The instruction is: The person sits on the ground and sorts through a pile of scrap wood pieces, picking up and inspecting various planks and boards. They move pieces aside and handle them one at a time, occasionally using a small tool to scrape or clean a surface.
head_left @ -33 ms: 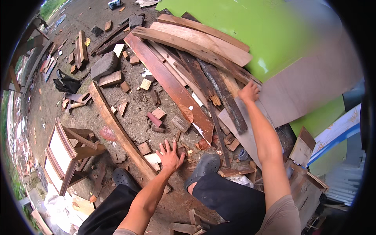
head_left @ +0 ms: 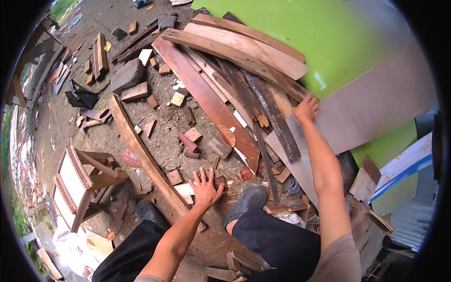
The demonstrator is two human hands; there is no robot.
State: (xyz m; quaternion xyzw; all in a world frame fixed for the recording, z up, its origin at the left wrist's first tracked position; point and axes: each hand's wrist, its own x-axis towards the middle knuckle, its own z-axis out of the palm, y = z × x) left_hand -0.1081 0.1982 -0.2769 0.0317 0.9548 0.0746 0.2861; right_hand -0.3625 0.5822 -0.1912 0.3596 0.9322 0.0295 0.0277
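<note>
My right hand (head_left: 307, 108) is at the near right end of a long brown plank (head_left: 235, 57), its fingers curled against that end. The plank slants across the top of a wood pile. My left hand (head_left: 206, 189) hovers over the ground or rests on scraps, I cannot tell which; its fingers are spread and it holds nothing. Close to it lie a small wood block (head_left: 174, 177) and a white-faced scrap (head_left: 185, 191). Under the plank are a reddish-brown varnished board (head_left: 202, 96), a dark weathered strip (head_left: 272, 115) and a pale curved board (head_left: 253, 50).
A bright green sheet (head_left: 282, 23) and a grey-brown panel (head_left: 371, 105) lie at the right. A long curved wood strip (head_left: 141, 148), a stone block (head_left: 128, 76), a handsaw (head_left: 95, 116) and a small wooden stool (head_left: 87, 183) are at the left. Several offcuts litter the dirt.
The whole view has shifted slightly, so the wood pile appears a little farther right and lower. My right hand has shifted slightly right along with it, staying at the plank's end.
</note>
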